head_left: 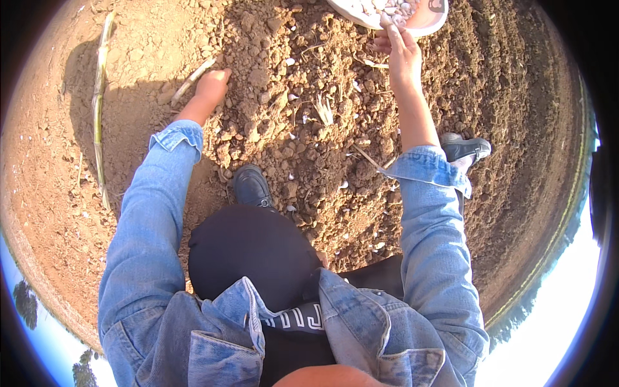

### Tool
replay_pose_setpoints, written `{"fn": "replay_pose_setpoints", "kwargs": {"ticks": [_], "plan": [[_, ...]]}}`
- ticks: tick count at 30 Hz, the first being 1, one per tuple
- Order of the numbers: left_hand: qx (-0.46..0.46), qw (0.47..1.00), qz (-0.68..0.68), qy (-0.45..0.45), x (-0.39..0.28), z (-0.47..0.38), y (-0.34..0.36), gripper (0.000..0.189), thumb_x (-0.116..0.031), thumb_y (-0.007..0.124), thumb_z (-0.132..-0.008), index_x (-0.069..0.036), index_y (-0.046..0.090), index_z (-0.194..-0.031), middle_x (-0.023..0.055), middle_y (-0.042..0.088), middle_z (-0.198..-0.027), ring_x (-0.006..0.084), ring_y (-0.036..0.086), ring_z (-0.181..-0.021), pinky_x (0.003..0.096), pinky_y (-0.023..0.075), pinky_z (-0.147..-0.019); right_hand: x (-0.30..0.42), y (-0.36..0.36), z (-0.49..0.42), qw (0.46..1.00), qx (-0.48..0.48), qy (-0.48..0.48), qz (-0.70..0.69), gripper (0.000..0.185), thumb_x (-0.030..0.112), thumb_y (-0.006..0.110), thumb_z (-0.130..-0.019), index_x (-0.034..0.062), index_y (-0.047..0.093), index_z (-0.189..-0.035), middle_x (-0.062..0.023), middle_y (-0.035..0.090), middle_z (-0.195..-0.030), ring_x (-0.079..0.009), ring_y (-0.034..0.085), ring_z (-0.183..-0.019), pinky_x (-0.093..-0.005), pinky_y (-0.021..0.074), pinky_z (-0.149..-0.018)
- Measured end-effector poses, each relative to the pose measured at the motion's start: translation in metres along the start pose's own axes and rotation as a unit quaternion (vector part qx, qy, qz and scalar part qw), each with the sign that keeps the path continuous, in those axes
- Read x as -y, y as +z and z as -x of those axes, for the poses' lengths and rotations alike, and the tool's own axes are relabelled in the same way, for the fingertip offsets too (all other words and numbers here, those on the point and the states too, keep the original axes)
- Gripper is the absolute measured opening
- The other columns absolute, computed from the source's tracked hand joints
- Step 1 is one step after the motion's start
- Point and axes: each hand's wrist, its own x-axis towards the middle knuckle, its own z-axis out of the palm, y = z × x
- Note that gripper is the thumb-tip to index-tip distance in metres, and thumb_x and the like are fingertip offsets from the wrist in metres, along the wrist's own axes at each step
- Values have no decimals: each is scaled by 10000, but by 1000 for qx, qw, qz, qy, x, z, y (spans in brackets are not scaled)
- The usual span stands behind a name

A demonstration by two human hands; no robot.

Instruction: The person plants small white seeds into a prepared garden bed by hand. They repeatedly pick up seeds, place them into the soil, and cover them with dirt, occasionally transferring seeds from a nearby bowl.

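At the top right of the head view, my right hand (401,53) is at the near rim of a white basin (430,30) that holds many pale garlic cloves (387,7). Its fingertips touch or pinch a clove at the rim. My left hand (213,88) is down at the soil, just right of a short dry stalk (192,81); its fingers are curled and whatever they may hold is hidden. Between my arms, single cloves lie spaced out on the loose soil, such as one clove (290,62) and another clove (344,185).
A long dry stalk (99,92) lies on smoother soil at the left. A tuft of dry stubble (324,110) stands among the clods between my hands. My black shoes, the left shoe (251,185) and right shoe (466,147), rest on the soil. Furrowed ground (512,121) runs along the right.
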Motion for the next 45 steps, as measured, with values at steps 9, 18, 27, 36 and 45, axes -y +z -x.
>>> {"fn": "replay_pose_setpoints", "kwargs": {"ticks": [9, 18, 27, 36, 45], "plan": [[-178, 874, 452, -28, -39, 87, 24, 214, -98, 650, -866, -83, 612, -1076, 43, 630, -882, 122, 578, -762, 265, 489, -704, -31, -8, -172, 938, 157, 19, 307, 372, 285, 573, -884, 31, 558, -1155, -156, 646, -913, -277, 618, -857, -379, 481, -780], [-115, 863, 491, -38, -70, 102, 5, 133, -89, 606, -904, -73, 627, -1034, 44, 656, -923, 113, 597, -794, 266, 486, -710, -65, 37, -168, 964, 152, 145, 163, 370, 327, 534, -932, 19, 567, -1134, -96, 621, -837, -168, 570, -596, -297, 445, -478], [-119, 828, 547, -8, -93, 86, -27, 139, -89, 593, -911, -53, 645, -1035, 14, 655, -921, 92, 591, -822, 247, 480, -737, -43, -15, -159, 957, -11, 239, -164, 335, 358, 579, -915, 106, 553, -1133, -70, 599, -762, -189, 566, -556, -315, 450, -403], [-145, 777, 592, 158, -146, 60, -115, 232, -85, 593, -916, -36, 614, -1142, -5, 581, -1017, 67, 559, -850, 230, 466, -794, 3, 14, -15, 700, 264, 200, -632, 342, 340, 541, -957, 5, 547, -1029, -50, 525, -847, -134, 478, -696, -233, 420, -474], [-154, 878, 353, 285, -170, 104, -95, 307, -188, 623, -885, -153, 619, -1190, 51, 596, -1099, 219, 629, -935, 327, 545, -796, -20, 60, 162, 781, 65, 369, -499, 321, 371, 457, -997, 63, 551, -994, 30, 523, -724, -36, 406, -498, -167, 354, -390]]}}
